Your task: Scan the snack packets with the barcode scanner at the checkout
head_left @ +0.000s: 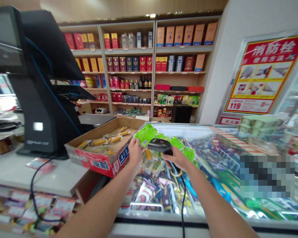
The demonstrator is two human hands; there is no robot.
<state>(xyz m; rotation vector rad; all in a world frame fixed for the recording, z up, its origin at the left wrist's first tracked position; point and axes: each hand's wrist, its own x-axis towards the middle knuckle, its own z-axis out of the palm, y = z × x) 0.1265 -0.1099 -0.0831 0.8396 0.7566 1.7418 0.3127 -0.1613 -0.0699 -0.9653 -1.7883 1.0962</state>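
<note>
My left hand point(135, 150) pinches a bright green snack packet point(146, 133) by its lower left edge, with a pale label patch facing me. In my right hand point(178, 158) is a black barcode scanner point(160, 144), its head held close beside the packet and its cord point(183, 198) hanging down over the counter front. More green packets point(176, 144) lie on the freezer's glass top just behind and right of the scanner. Below my hands, several yellow wrapped snacks point(156, 166) rest on the glass.
An open cardboard box point(96, 162) with yellow wrapped snacks stands left of my left hand. Beyond it rises a black checkout terminal point(43, 86). The glass-topped freezer point(149, 209) is full of colourful packs. Egg cartons point(259, 125) sit at the right; stocked shelves point(129, 74) line the back.
</note>
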